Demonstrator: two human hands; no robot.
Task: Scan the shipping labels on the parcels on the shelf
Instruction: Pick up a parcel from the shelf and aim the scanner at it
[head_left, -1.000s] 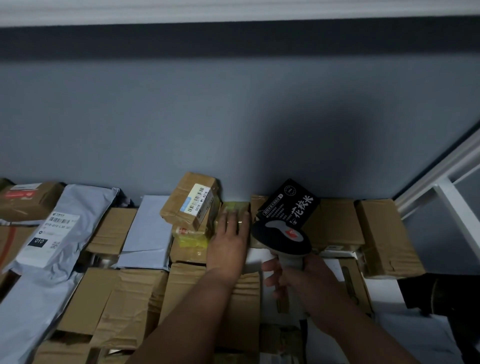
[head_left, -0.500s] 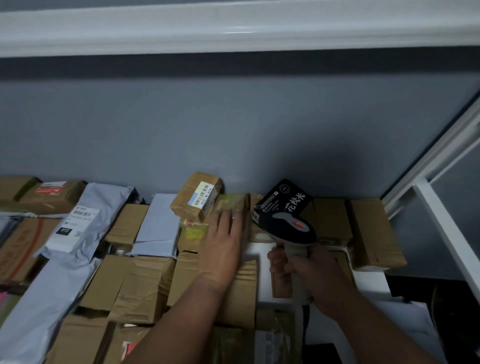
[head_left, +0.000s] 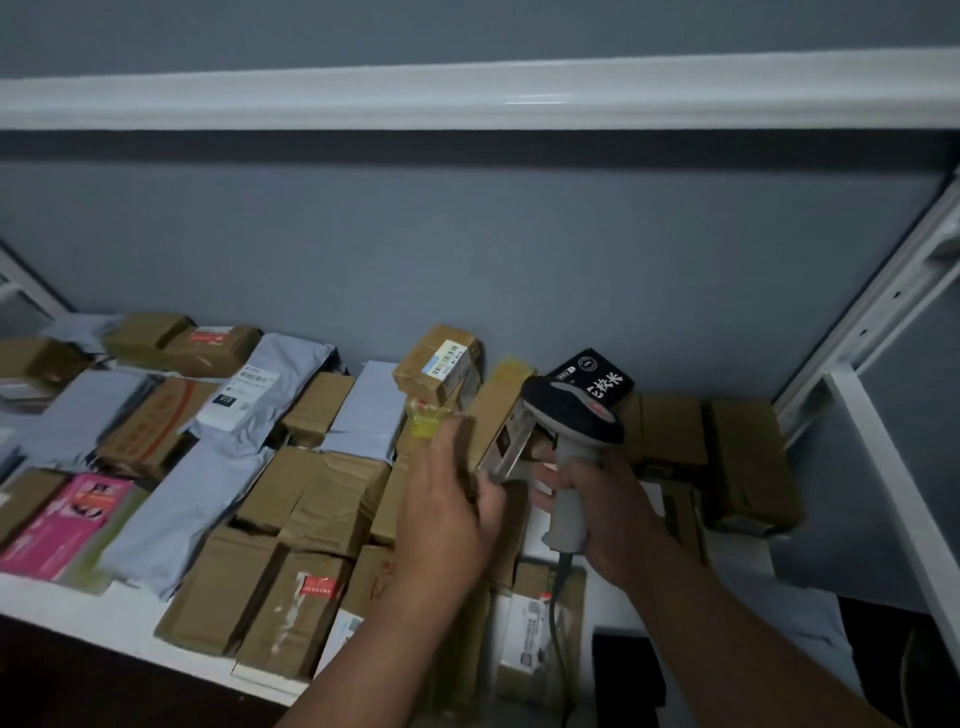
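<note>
The left grip (head_left: 457, 488) pinches a small parcel (head_left: 498, 415), tilted lengthwise toward the scanner (head_left: 574, 415) gripped just right of it.

A grey-blue wall (head_left: 519, 249) rises beyond the fingertips. A white upper shelf edge (head_left: 467, 96) runs high above them. A white slotted upright (head_left: 878, 306) slants off to their right, and a dark floor (head_left: 104, 680) lies below and left of them
</note>
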